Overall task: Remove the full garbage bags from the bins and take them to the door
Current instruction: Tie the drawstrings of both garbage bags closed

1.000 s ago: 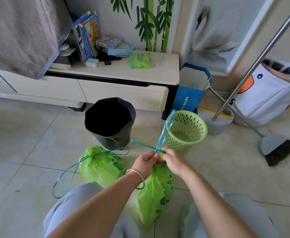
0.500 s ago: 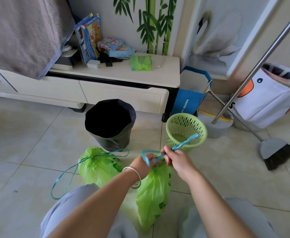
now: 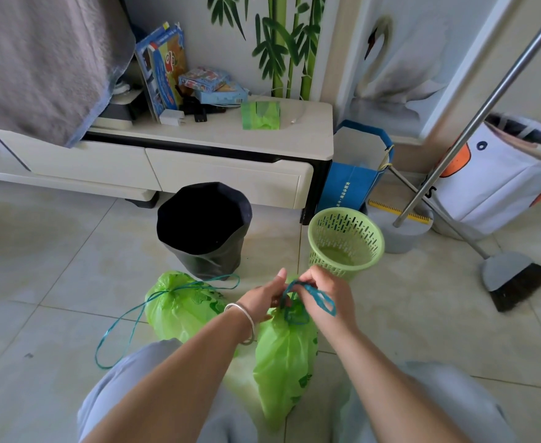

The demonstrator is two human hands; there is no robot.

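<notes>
your left hand [image 3: 267, 297] and right hand [image 3: 322, 295] both pinch the blue drawstring [image 3: 307, 297] atop the green bag [image 3: 286, 356], which hangs straight below them, between your knees, nearer neither.

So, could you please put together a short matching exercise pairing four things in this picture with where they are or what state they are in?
Things:
1. black bin
2. green basket
3. tied bag
4. broom

Places or states:
A. head on the floor at far right, handle leaning up
B. on the floor at left, blue string trailing from it
C. lined with a dark bag, in front of the drawers
D. unlined, beside the blue paper bag

Pairs: 1-C, 2-D, 3-B, 4-A
</notes>
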